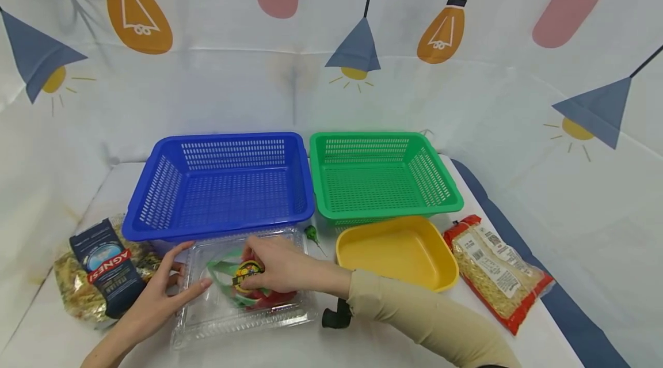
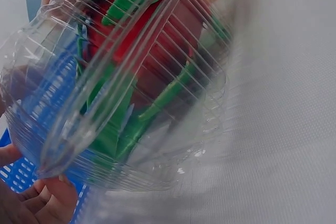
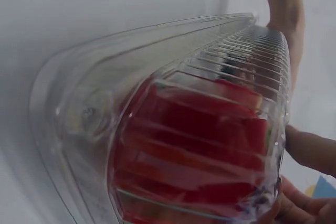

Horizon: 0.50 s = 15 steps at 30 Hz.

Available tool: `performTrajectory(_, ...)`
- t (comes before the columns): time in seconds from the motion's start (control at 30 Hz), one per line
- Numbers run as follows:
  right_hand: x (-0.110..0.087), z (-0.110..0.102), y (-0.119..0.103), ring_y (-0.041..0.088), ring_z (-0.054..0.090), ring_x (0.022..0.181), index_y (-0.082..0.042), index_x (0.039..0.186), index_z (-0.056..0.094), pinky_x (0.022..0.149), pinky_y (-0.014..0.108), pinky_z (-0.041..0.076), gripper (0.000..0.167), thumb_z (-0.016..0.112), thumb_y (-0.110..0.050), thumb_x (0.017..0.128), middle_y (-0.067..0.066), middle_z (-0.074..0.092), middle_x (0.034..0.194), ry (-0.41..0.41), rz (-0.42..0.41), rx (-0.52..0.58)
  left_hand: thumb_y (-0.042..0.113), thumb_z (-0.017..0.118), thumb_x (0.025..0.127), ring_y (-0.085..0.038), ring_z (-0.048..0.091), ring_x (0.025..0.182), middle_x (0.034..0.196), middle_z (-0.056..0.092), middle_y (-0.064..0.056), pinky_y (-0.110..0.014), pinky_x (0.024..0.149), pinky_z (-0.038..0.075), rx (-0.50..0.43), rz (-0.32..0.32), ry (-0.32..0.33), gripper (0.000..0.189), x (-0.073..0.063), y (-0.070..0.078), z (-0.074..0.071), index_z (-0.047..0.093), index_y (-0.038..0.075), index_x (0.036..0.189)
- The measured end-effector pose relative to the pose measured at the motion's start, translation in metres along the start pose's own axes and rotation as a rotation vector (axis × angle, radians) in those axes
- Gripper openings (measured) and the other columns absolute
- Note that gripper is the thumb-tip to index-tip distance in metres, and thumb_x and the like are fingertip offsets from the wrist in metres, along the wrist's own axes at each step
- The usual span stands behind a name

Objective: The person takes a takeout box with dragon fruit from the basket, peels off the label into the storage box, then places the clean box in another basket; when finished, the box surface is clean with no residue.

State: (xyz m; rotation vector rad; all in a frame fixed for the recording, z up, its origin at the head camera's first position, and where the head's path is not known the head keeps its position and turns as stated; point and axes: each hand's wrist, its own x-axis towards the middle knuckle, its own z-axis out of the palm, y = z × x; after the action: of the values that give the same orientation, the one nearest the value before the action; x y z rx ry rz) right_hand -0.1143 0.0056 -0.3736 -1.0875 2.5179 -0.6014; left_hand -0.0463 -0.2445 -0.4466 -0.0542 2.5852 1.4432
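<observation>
A clear plastic clamshell container (image 1: 207,325) lies in front of the blue basket, tilted slightly to the right. Through its walls show red contents (image 3: 184,150) with green strips (image 2: 118,119); their kind is unclear. A round yellow-and-black label (image 1: 246,273) sits near the middle of the container. My left hand (image 1: 155,293) is at the container's left side, thumb over the lid and forefinger toward the back corner. My right hand (image 1: 277,264) reaches over the lid with bent fingers and thumb at the label; I cannot tell whether they pinch it.
Behind stand the blue basket (image 1: 305,184) and the green basket (image 1: 456,207), with a yellow tray (image 1: 393,250) before the green one. An Agnesi pasta bag (image 1: 114,270) lies left, a red-edged grain-like packet (image 1: 497,276) right. A small green item (image 1: 312,233) lies behind the container.
</observation>
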Motion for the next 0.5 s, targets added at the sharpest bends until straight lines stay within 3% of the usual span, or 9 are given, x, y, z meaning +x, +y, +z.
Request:
performTrajectory(0.2,-0.0031,-0.0004,0.0031,0.001,0.05,0.073,-0.016,0.117,0.055,0.067,0.013,0.039,0.022,0.065,-0.018,0.097,-0.008,0.06,0.087,0.013,-0.069,0.006,0.032,0.065,0.098,-0.013,0.045,0.078,0.112,0.04,-0.016,-0.031,0.06,0.039,0.003,-0.031,-0.003,0.081,0.0003,0.0,0.0013,0.012,0.017,0.158)
performTrajectory(0.5,-0.0059,-0.0002,0.0088,-0.002,0.052,0.078,-0.016,0.106,0.062,0.073,0.011,0.04,0.009,0.062,-0.011,0.098,-0.008,0.064,0.089,0.041,-0.132,0.055,0.034,0.065,0.098,-0.014,0.047,0.079,0.115,0.04,-0.017,-0.031,0.061,0.04,0.008,-0.053,-0.006,0.083,0.0011,-0.0008,0.0014,0.011,0.017,0.159)
